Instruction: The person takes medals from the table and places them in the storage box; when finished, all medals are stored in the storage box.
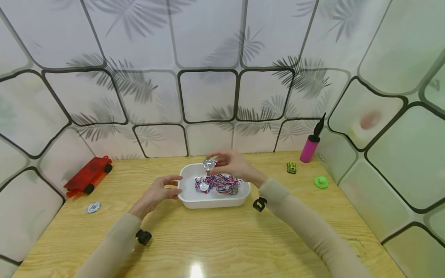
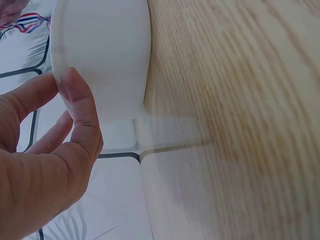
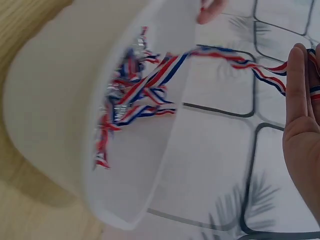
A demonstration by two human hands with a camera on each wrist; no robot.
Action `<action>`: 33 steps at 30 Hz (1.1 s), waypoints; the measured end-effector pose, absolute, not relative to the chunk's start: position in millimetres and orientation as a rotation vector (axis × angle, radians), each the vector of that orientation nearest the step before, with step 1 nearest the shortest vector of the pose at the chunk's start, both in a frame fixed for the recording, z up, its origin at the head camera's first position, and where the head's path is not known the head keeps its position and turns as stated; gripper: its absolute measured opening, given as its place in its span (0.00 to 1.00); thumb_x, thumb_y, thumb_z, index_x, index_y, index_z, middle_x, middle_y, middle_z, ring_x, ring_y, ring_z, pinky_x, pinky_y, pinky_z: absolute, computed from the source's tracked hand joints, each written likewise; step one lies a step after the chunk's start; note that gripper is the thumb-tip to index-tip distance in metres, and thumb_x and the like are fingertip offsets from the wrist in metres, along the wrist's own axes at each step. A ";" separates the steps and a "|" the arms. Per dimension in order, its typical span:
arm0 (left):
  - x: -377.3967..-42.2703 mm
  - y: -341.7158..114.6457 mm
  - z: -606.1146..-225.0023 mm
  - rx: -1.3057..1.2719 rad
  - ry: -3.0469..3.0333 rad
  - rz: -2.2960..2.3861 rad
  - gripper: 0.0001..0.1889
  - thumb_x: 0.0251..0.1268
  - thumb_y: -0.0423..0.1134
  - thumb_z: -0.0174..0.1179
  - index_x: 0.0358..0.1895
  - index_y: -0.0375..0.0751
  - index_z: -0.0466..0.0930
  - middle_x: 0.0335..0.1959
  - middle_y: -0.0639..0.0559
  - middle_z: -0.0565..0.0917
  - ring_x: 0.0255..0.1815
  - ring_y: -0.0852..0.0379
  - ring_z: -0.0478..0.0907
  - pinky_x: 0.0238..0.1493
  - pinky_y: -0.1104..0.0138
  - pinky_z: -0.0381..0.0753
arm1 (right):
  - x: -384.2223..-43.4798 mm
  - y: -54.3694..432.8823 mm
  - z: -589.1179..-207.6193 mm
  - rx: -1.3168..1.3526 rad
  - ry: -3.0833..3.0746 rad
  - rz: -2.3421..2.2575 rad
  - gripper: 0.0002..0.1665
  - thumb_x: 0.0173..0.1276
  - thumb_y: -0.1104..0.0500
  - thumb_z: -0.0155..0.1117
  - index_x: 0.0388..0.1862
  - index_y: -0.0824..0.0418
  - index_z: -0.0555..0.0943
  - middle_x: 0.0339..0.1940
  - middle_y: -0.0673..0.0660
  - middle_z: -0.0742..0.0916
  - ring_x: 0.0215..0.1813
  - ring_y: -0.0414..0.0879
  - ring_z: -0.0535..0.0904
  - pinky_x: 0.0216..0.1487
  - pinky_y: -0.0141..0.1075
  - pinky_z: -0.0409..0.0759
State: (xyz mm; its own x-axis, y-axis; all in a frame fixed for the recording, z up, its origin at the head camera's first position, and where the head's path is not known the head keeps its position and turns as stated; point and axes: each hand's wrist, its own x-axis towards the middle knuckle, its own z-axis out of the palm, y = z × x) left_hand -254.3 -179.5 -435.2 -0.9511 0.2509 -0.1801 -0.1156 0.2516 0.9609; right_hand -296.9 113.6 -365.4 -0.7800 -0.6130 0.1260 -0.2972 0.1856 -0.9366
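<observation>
A white tub with rounded ends stands on the table, holding several silver medals on red, white and blue ribbons. My left hand is at its left end; thumb and fingers pinch the rim in the left wrist view. Over the tub's far side, my right hand holds up a silver medal by its edge. From the right fingers a striped ribbon runs down into the tub in the right wrist view, where the held medal is hidden.
At the left lie a red toy car and a poker chip. To the right are a pink hand pump, a small yellow-green toy car and a green duck toy. A patterned wall covering rises behind the table.
</observation>
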 end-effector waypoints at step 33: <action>-256.2 -180.0 -437.6 0.112 2.229 1.755 0.31 0.64 0.27 0.62 0.70 0.29 0.64 0.62 0.28 0.67 0.38 0.56 0.81 0.43 0.62 0.86 | -325.3 115.9 -441.5 -0.808 2.446 -1.071 0.23 0.51 0.67 0.76 0.49 0.60 0.84 0.50 0.57 0.87 0.52 0.48 0.80 0.59 0.40 0.78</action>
State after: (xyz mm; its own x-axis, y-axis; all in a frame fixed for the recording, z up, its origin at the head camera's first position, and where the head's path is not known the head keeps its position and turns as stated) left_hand -256.2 -180.0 -437.6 -0.9517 0.2442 -0.1861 -0.1236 0.2504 0.9602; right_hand -325.3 115.9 -441.5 -0.7762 -0.6245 -0.0861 -0.3604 0.5516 -0.7523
